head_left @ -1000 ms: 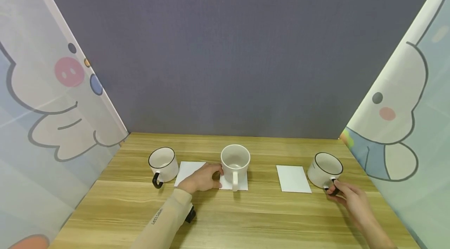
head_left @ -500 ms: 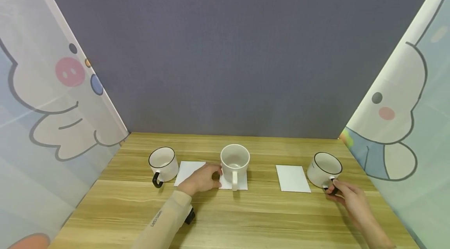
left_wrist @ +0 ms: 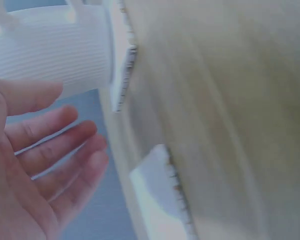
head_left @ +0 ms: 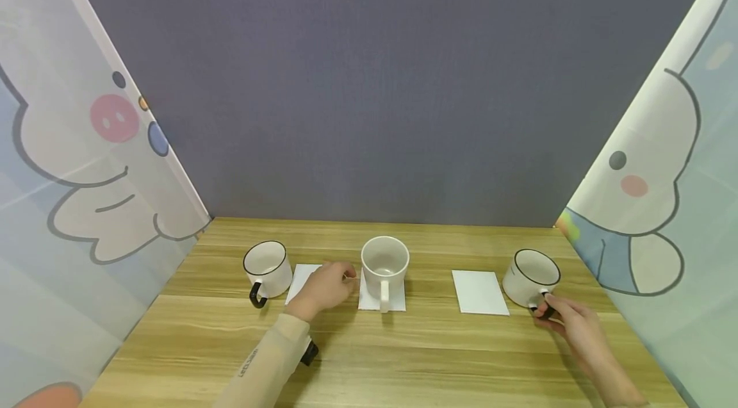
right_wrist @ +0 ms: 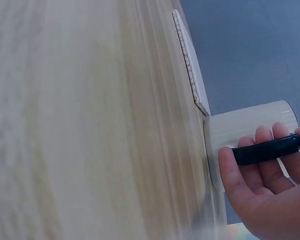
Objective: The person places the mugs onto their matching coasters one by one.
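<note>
A wooden table [head_left: 403, 357] is backed by a grey wall [head_left: 380, 75]. The ribbed white mug [head_left: 384, 265] at its centre serves as landmark and is stood on a white coaster [head_left: 398, 302]. Well right of it, a black-rimmed mug [head_left: 529, 277] is held by the right hand [head_left: 573, 325], its fingers curled through the black handle [right_wrist: 267, 149]. Just left of the landmark, the left hand [head_left: 323, 289] is held with fingers relaxed and spread, gripping nothing, over a second coaster [head_left: 301, 280]. Further left, another black-rimmed mug [head_left: 266, 267] is set.
</note>
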A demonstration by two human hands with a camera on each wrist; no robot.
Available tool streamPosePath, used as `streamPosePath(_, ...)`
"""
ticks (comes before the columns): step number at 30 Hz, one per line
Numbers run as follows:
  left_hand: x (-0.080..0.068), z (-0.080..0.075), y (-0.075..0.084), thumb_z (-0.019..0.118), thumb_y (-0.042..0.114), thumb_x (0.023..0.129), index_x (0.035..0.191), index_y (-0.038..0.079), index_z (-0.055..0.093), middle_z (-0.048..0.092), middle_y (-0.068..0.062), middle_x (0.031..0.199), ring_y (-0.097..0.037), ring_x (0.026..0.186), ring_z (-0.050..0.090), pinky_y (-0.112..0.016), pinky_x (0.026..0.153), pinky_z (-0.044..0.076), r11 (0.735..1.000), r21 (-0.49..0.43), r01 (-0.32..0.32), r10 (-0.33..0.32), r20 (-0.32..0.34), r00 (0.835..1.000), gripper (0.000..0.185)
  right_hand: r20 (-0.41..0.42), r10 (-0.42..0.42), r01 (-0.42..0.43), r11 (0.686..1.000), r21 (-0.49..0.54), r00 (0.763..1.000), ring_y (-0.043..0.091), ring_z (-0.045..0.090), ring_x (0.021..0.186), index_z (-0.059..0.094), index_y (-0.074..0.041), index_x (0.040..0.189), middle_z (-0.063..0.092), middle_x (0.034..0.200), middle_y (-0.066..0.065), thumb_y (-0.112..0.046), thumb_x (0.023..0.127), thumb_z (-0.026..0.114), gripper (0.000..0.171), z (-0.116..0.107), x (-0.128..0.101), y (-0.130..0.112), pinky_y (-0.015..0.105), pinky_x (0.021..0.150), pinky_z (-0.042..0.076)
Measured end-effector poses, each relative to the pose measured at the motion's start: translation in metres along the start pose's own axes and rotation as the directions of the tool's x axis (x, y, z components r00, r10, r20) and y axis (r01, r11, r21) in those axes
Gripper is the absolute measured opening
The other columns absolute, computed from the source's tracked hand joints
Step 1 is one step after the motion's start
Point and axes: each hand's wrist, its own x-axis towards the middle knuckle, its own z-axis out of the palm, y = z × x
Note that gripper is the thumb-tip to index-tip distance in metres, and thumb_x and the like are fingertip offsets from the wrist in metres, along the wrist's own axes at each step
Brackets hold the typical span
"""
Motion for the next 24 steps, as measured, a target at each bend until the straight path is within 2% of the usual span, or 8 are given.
streamPosePath(3,-0.001,-0.005,0.005,0.066,0.016,0.096,0.097,0.009,0.070,0.070,-0.004,0.094,-0.021,0.078,0.062,-0.042,0.070,0.053,1.000,0.026,-0.012,0.013,-0.054,0.998,0.008,-0.004,0.005,-0.005,1.000,-0.001,1.000,0.016,0.068,0.081,0.062,0.021,0.094,0.066,0.084,0.008,-0.015,0.108,0.052,0.039,0.001,0.000,-0.001,0.032,0.075,0.061)
streamPosePath(7,-0.003,-0.011,0.011,0.064,0.013,0.098,0.095,0.008,0.068,0.063,0.002,0.084,-0.013,0.064,0.052,-0.033,0.058,0.047,0.995,0.084,-0.048,0.060,-0.152,0.987,0.007,-0.002,0.014,-0.014,1.000,-0.010,1.000,0.015,0.068,0.082,0.062,0.020,0.094,0.066,0.084,0.008,-0.015,0.108,0.052,0.039,0.001,0.000,-0.002,0.032,0.075,0.061)
streamPosePath(11,-0.006,-0.015,0.019,0.064,0.012,0.096,0.099,0.009,0.068,0.065,0.000,0.090,-0.015,0.068,0.056,-0.034,0.057,0.049,0.994,0.102,-0.046,0.070,-0.247,0.967,0.006,0.002,0.025,-0.025,0.999,-0.020,1.000,0.015,0.069,0.083,0.062,0.020,0.094,0.066,0.085,0.008,-0.017,0.108,0.051,0.041,0.001,0.000,-0.003,0.032,0.076,0.061)
streamPosePath(14,-0.007,-0.018,0.024,0.065,0.010,0.095,0.098,0.008,0.069,0.067,-0.003,0.093,-0.019,0.076,0.062,-0.036,0.062,0.053,0.992,0.106,-0.068,0.100,-0.332,0.938,0.005,-0.004,0.039,-0.039,0.999,-0.027,0.999,0.015,0.068,0.083,0.063,0.018,0.094,0.066,0.086,0.008,-0.018,0.108,0.051,0.041,0.000,0.000,-0.003,0.032,0.077,0.061)
streamPosePath(17,-0.006,-0.019,0.027,0.066,0.007,0.093,0.094,0.007,0.068,0.067,-0.003,0.089,-0.020,0.079,0.063,-0.036,0.064,0.054,0.986,0.126,-0.112,0.156,-0.424,0.892,0.003,-0.011,0.045,-0.045,0.999,-0.030,0.999,0.015,0.069,0.083,0.062,0.019,0.094,0.066,0.085,0.008,-0.017,0.108,0.051,0.040,0.001,0.000,-0.003,0.032,0.077,0.061)
streamPosePath(20,-0.005,-0.021,0.030,0.066,0.006,0.091,0.092,0.006,0.068,0.066,-0.002,0.087,-0.019,0.080,0.063,-0.035,0.066,0.054,0.979,0.140,-0.149,0.199,-0.485,0.851,0.003,-0.017,0.041,-0.041,0.999,-0.032,0.999,0.015,0.069,0.083,0.062,0.019,0.094,0.066,0.085,0.007,-0.017,0.108,0.051,0.040,0.002,-0.001,-0.004,0.032,0.076,0.061)
streamPosePath(21,-0.005,-0.021,0.031,0.066,0.005,0.090,0.092,0.006,0.068,0.066,-0.002,0.087,-0.019,0.080,0.063,-0.034,0.066,0.054,0.977,0.143,-0.160,0.211,-0.499,0.841,0.003,-0.019,0.038,-0.038,0.999,-0.032,0.999,0.016,0.069,0.083,0.061,0.020,0.093,0.066,0.084,0.007,-0.016,0.108,0.051,0.040,0.002,-0.001,-0.004,0.032,0.076,0.061)
streamPosePath(24,-0.005,-0.024,0.036,0.064,0.005,0.090,0.093,0.007,0.068,0.066,-0.003,0.089,-0.020,0.082,0.064,-0.034,0.066,0.055,0.971,0.145,-0.187,0.236,-0.517,0.823,0.005,-0.021,0.037,-0.038,0.999,-0.034,0.999,0.015,0.069,0.083,0.062,0.020,0.093,0.066,0.084,0.007,-0.016,0.108,0.051,0.040,0.002,-0.001,-0.003,0.031,0.076,0.061)
